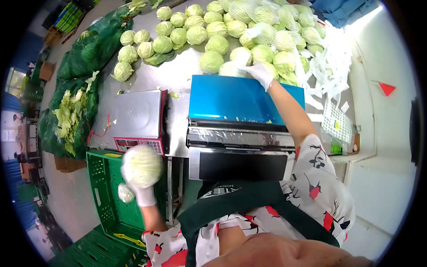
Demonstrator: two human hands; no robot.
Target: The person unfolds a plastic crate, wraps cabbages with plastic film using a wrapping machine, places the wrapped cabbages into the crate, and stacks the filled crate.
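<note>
My left hand (pixel 145 196), in a white glove, holds a pale green cabbage (pixel 143 167) above the green crate (pixel 98 195); both are smeared by motion. The cabbage seems to have a white net around it. In the crate below lies another white-netted cabbage (pixel 126 192). My right hand (pixel 261 74), also gloved, reaches across the blue-topped wrapping machine (pixel 235 99) to the near edge of the cabbage pile (pixel 262 53). Its fingers look spread and touch or hover just over the cabbages there; their tips are partly hard to make out.
A scale (pixel 135 113) with a red-edged keypad stands left of the machine. Green mesh sacks (pixel 78 62) lie at the far left, loose leaves (pixel 71 115) on one. White foam nets (pixel 331 62) heap at the right, beside a white wall (pixel 382 120). More green crates (pixel 95 249) stand below.
</note>
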